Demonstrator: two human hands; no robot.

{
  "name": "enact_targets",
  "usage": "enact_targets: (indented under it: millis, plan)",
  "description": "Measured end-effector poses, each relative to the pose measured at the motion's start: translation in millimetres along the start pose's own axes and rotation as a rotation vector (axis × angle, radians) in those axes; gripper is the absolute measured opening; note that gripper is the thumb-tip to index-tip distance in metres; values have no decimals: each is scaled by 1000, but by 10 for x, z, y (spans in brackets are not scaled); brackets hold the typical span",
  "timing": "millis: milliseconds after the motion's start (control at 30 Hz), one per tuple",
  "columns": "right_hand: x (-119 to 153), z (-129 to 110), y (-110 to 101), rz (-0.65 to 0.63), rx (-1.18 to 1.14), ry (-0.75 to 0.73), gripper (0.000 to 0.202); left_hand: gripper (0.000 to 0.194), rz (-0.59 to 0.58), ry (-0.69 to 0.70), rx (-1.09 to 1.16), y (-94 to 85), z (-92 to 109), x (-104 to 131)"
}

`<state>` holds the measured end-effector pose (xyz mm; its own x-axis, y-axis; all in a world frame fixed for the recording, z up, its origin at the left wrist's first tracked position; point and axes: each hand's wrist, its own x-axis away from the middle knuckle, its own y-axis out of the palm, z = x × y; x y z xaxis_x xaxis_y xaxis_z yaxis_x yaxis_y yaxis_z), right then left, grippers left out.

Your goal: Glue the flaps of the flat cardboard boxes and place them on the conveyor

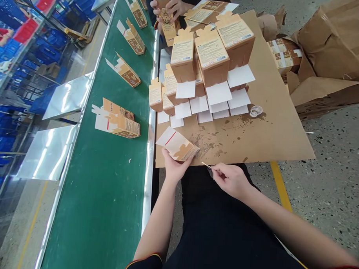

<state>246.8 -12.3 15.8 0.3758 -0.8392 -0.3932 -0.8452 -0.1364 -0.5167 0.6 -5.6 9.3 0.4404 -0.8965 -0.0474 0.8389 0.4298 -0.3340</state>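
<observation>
My left hand grips a small open carton near the front left corner of the cardboard-covered table. The carton's white flap, with a red strip, points up and to the left. Between the fingertips of my right hand is a thin cotton swab, just off the table's front edge. Behind the held carton, brown cartons stand stacked, several with white flaps hanging toward me. A small clear round dish sits right of the stack, beside dark wet spots.
On the left runs a green conveyor belt with a metal rail; several open cartons stand along it. Across the table, another person's hands hold a carton. Large brown paper wrapping lies at the right, around taped packages.
</observation>
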Motion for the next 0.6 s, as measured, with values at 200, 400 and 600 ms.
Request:
enact_targets:
  millis: [200,400,600]
  plan:
    - [187,-94,-201,57,-59,105,26,87,28,29,-91,10,-17,44]
    - [288,-156,-165,-2,-123,162,27,79,18,67,-66,53,4,15]
    - [274,-114,-194,-28,-123,175,26,81,42,113,-20,145,-19,4]
